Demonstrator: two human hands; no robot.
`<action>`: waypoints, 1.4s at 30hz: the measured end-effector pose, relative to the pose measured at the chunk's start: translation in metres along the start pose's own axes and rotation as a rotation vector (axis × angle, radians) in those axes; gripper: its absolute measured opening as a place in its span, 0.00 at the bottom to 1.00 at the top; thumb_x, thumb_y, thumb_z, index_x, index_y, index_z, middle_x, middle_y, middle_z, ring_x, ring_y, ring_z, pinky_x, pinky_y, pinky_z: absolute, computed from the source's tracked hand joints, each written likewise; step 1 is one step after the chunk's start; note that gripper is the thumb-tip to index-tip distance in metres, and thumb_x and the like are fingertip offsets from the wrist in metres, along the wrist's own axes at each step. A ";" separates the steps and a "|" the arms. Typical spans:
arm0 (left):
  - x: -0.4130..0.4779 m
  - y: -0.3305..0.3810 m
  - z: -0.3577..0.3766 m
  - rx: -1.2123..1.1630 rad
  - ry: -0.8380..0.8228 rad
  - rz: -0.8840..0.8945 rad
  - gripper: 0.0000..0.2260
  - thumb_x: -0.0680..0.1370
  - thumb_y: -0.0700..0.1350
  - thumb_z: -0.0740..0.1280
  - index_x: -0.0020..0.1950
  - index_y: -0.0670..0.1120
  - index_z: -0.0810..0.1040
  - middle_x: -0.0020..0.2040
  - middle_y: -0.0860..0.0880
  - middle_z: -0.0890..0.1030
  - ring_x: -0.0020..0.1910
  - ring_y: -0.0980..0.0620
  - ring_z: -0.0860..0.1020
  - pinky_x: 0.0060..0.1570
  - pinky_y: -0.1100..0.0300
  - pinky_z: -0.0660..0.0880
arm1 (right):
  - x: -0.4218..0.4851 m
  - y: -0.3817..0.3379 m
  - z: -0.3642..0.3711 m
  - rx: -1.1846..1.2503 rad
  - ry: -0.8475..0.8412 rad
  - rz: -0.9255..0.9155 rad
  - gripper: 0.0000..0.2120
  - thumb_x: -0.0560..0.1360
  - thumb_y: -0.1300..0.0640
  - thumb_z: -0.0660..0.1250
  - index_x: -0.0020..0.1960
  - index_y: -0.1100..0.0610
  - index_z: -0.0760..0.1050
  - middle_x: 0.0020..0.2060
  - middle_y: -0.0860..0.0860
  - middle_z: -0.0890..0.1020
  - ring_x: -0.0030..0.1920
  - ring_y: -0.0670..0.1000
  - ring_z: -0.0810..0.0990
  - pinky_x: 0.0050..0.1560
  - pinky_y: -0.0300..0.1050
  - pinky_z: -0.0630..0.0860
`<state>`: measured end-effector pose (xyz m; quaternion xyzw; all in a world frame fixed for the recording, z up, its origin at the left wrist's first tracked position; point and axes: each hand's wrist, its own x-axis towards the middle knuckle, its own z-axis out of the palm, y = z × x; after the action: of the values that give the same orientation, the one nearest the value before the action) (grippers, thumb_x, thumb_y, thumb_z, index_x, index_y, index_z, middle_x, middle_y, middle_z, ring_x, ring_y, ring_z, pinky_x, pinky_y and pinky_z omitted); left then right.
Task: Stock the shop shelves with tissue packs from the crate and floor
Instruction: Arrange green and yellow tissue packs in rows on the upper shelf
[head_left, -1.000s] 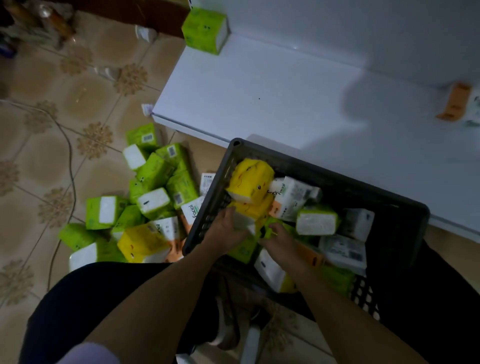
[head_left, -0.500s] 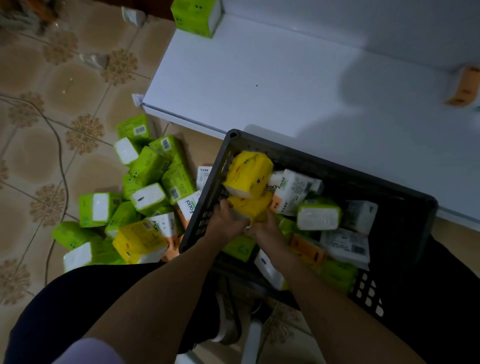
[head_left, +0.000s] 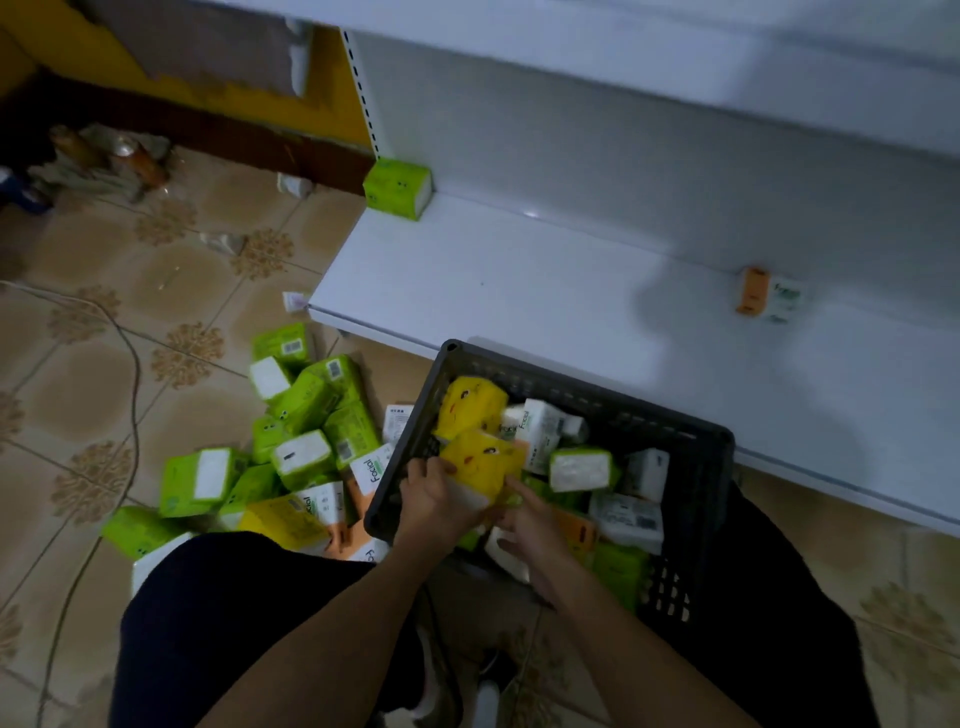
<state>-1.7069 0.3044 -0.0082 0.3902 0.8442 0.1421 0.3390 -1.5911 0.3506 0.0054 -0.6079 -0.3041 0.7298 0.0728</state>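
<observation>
— One long white shelf (head_left: 519, 291), nearly all of it bare: a green pack (head_left: 397, 188) at its far left corner, an orange-and-white pack (head_left: 769, 299) near the back wall on the right. So where does the stocking stand?

— Early, I judge. The dark crate (head_left: 696, 467) sits at the shelf's front edge, heaped with yellow, green and white packs. A loose pile of green packs (head_left: 306, 410) lies on the tiled floor just left of it.

— And the step in hand?

— Picking up. A yellow pack (head_left: 483, 457) sits at the crate's near left side, just below a second yellow pack (head_left: 470, 402). The left hand (head_left: 436, 499) has its fingers curled round the pack's lower left end. The right hand (head_left: 530, 525) lies with fingers spread, forefinger touching the pack's right edge, clamped on nothing.

— Next?

— Probably lift it clear of the rim, carry it forward over the crate, and stand it on the shelf, squarely, to begin a row.
</observation>
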 end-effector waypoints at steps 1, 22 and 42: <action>-0.007 0.005 -0.006 -0.009 0.019 0.026 0.34 0.64 0.53 0.77 0.64 0.42 0.68 0.61 0.43 0.66 0.60 0.42 0.68 0.60 0.53 0.66 | -0.010 -0.003 -0.006 -0.026 0.015 -0.013 0.22 0.75 0.69 0.58 0.65 0.51 0.69 0.58 0.54 0.74 0.50 0.50 0.74 0.46 0.42 0.74; -0.109 0.085 -0.189 -0.268 0.343 0.494 0.37 0.64 0.69 0.66 0.65 0.49 0.65 0.55 0.51 0.67 0.47 0.53 0.74 0.45 0.56 0.74 | -0.189 -0.131 0.023 -0.094 0.034 -0.565 0.22 0.73 0.55 0.66 0.66 0.49 0.65 0.56 0.53 0.74 0.52 0.54 0.77 0.47 0.50 0.80; -0.061 0.194 -0.265 -0.193 0.345 0.654 0.44 0.62 0.58 0.77 0.72 0.52 0.60 0.65 0.45 0.70 0.63 0.47 0.70 0.56 0.56 0.70 | -0.218 -0.274 -0.010 -0.073 0.409 -0.914 0.17 0.78 0.49 0.61 0.66 0.52 0.69 0.61 0.56 0.74 0.60 0.57 0.73 0.62 0.52 0.72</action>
<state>-1.7497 0.3920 0.3114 0.5756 0.7024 0.3855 0.1636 -1.5993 0.4706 0.3343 -0.5454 -0.5440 0.4782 0.4218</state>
